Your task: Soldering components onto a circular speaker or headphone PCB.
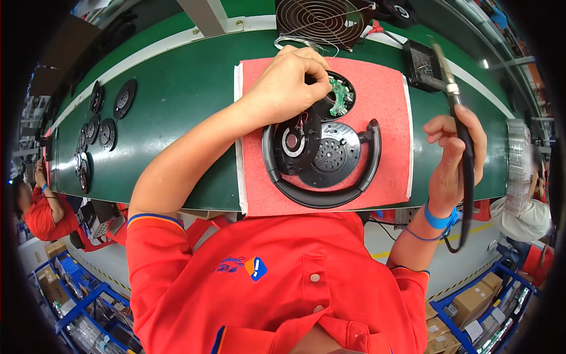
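Note:
A black over-ear headphone (321, 197) lies opened up on a pink foam mat (392, 147), its headband curving toward me. At its far side, a round black housing holds a green circuit board (339, 97). My left hand (292, 82) is bent over that housing, thumb and fingers pinched at its left edge; what they hold is hidden. Nearer lie a speaker part (293, 143) with thin red wires and a round perforated cover (331, 154). Right of the mat, my right hand (454, 156) grips a soldering iron (467, 153), tip pointing up and away, apart from the headphone.
A black box-shaped stand (423, 66) sits behind the iron's tip. At the back is a fan with a round grille (321, 20), with pale wire (300, 42) before it. Several round black speaker parts (107, 134) lie on the green bench at left. Clear trays (519, 165) are stacked at right.

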Tool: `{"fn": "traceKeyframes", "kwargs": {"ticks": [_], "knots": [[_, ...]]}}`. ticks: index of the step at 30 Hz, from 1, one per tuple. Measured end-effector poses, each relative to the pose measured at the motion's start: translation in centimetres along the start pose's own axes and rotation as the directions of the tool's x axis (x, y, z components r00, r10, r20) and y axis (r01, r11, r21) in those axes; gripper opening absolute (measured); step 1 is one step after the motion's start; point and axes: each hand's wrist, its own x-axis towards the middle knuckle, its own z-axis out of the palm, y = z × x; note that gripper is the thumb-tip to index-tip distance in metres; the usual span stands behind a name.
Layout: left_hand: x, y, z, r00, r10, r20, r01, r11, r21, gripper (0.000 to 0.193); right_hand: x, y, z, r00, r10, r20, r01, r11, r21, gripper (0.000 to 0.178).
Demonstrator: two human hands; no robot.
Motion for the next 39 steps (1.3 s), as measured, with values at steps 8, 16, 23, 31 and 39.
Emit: {"fn": "traceKeyframes", "kwargs": {"ticks": [8,16,23,31,39], "knots": [[0.1,0.4,0.0,0.997,-0.046,0.065,0.046,0.999,0.002,0.01,0.8,1.5,3.8,0.94,-0.316,-0.129,0.316,0.949,-0.016,0.036],[0.1,0.6,0.0,0.99,-0.118,0.077,0.117,0.993,0.019,0.01,-0.3,2.5,3.7,0.963,-0.245,-0.11,0.244,0.97,-0.015,0.032],[0.5,0.8,-0.1,0.989,-0.114,0.093,0.109,0.992,0.06,0.013,-0.1,2.3,3.7,0.982,-0.18,-0.061,0.182,0.983,0.026,0.03],[0.4,0.7,0.0,0.987,-0.122,0.106,0.117,0.991,0.059,0.014,0.0,2.1,4.1,0.988,-0.151,0.042,0.152,0.988,-0.021,0.021],[0.3,1.0,-0.5,0.983,-0.128,0.13,0.115,0.988,0.106,0.016,-0.1,1.5,4.6,0.992,-0.108,0.063,0.113,0.99,-0.084,0.029]]}}
